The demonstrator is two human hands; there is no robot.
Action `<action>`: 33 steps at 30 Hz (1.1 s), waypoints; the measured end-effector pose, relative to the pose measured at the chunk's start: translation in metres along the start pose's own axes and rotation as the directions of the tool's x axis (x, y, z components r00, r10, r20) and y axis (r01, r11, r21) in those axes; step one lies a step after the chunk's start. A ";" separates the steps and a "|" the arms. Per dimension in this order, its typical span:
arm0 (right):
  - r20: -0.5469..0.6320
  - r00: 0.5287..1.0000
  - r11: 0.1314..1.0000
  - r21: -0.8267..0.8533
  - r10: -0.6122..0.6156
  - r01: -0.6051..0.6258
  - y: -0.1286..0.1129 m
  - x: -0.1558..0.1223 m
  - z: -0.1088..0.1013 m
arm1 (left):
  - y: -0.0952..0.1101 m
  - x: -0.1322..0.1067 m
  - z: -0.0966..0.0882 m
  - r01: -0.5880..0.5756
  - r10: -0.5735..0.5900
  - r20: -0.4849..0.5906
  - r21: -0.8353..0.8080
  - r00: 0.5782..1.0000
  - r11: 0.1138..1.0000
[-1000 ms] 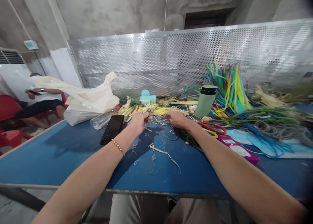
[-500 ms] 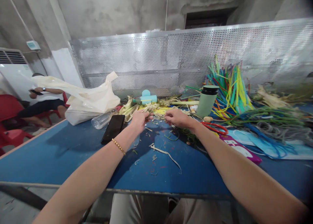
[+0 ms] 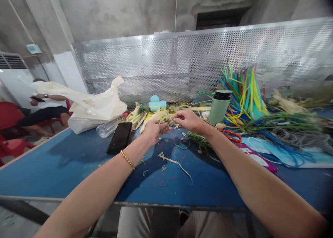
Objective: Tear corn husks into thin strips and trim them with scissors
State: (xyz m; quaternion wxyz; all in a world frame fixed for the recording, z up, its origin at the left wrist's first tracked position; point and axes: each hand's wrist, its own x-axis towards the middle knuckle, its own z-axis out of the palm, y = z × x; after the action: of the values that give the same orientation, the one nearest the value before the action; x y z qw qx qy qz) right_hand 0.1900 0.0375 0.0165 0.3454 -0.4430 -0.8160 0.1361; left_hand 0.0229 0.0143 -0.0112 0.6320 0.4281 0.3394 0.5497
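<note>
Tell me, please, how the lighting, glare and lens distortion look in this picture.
Head view: bright glare on the perforated metal screen; soft arm shadows fall on the blue table; the wide lens stretches the forearms and darkens the right corners; the left hand and right hand, both gripping dried husks, look sharp.

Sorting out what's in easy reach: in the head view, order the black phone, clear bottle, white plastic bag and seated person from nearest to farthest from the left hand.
From the left hand, gripping a husk bundle:
1. Black phone, just left of it.
2. Clear bottle, farther left, against the bag.
3. White plastic bag, behind the bottle.
4. Seated person, far left.
</note>
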 end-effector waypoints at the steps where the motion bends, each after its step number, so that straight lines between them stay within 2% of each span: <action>1: -0.006 1.000 1.000 0.017 -0.001 0.001 0.000 0.000 0.000 | -0.001 0.001 -0.001 -0.001 0.001 0.017 -0.007 1.000 1.000; 3: -0.011 0.999 0.993 0.111 0.031 -0.030 -0.001 0.000 0.000 | -0.002 0.003 -0.003 -0.008 0.009 0.033 -0.027 0.999 1.000; 7: -0.046 0.978 0.924 0.341 0.202 -0.175 -0.005 0.000 0.003 | -0.002 0.007 -0.005 -0.041 0.039 -0.020 -0.080 0.999 0.996; 11: -0.069 0.953 0.886 0.393 0.294 -0.245 -0.008 -0.001 0.007 | 0.001 0.009 -0.004 -0.069 0.062 -0.071 -0.110 0.996 0.991; 15: -0.055 0.965 0.895 0.390 0.257 -0.216 -0.012 -0.001 0.015 | 0.000 0.010 -0.003 -0.092 0.087 -0.049 -0.131 0.995 0.987; 22: -0.176 0.980 0.958 0.283 0.094 -0.041 -0.005 -0.001 0.024 | -0.003 0.006 0.001 -0.089 0.091 0.002 -0.185 0.996 0.979; 27: -0.204 0.975 0.971 0.235 0.090 -0.040 -0.004 -0.001 0.020 | -0.006 0.009 -0.002 -0.059 0.069 0.041 -0.200 0.997 0.978; 33: -0.149 0.983 0.970 0.234 0.108 -0.070 -0.006 0.000 0.016 | -0.004 0.011 -0.005 -0.010 0.020 0.077 -0.137 0.997 0.991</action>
State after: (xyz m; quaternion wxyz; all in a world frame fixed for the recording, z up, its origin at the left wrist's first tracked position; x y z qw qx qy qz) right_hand 0.1750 0.0349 0.0080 0.4523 -0.4462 -0.7437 0.2081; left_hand 0.0216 0.0262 -0.0166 0.6684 0.4075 0.2728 0.5592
